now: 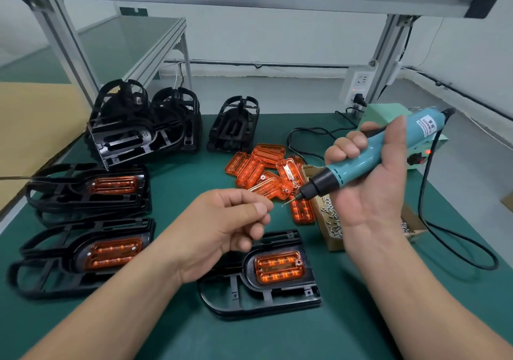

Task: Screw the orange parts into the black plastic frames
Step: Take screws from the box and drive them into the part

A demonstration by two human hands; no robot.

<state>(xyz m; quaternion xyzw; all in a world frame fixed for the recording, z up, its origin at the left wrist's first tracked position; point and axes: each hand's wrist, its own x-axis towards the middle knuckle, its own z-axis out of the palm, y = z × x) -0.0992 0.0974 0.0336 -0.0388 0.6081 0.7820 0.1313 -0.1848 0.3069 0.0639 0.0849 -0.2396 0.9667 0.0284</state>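
My right hand (372, 173) grips a teal electric screwdriver (369, 157), its black tip (299, 196) pointing left and down over the table. My left hand (230, 221) hovers just left of that tip, thumb and forefinger pinched together; a thin screw (286, 203) shows between the fingers and the bit. Below both hands lies a black plastic frame (261, 296) with an orange part (279, 266) seated in it. A loose pile of orange parts (261, 165) sits behind the hands.
Two frames with orange parts (111, 254) (113, 185) lie stacked at the left. Empty black frames (138, 126) (236, 126) stand at the back. A cardboard box of screws (333, 221) sits under my right hand. The screwdriver's cable (444, 237) loops to a green power unit (388, 112).
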